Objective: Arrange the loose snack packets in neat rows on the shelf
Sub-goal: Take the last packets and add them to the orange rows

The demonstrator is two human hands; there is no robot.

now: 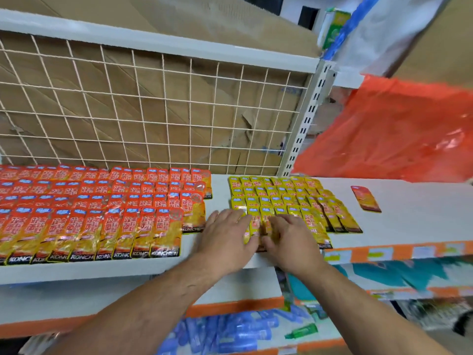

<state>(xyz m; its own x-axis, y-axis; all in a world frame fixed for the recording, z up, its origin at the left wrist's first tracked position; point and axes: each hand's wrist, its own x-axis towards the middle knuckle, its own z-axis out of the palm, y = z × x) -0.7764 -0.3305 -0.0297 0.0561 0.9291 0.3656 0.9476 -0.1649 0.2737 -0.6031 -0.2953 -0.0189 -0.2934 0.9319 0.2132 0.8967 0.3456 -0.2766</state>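
Observation:
Orange snack packets lie in several overlapping rows across the left of the white shelf. Yellow snack packets lie in rows to their right. My left hand rests flat with straight fingers on the front left yellow packets. My right hand lies beside it with fingers curled down onto the front row of yellow packets; I cannot see whether it pinches one. A single loose orange packet lies alone on the shelf further right.
A white wire grid backed by cardboard closes the shelf's rear. A slotted upright post stands right of it. A red plastic bag hangs at the right. Lower shelves hold blue packets.

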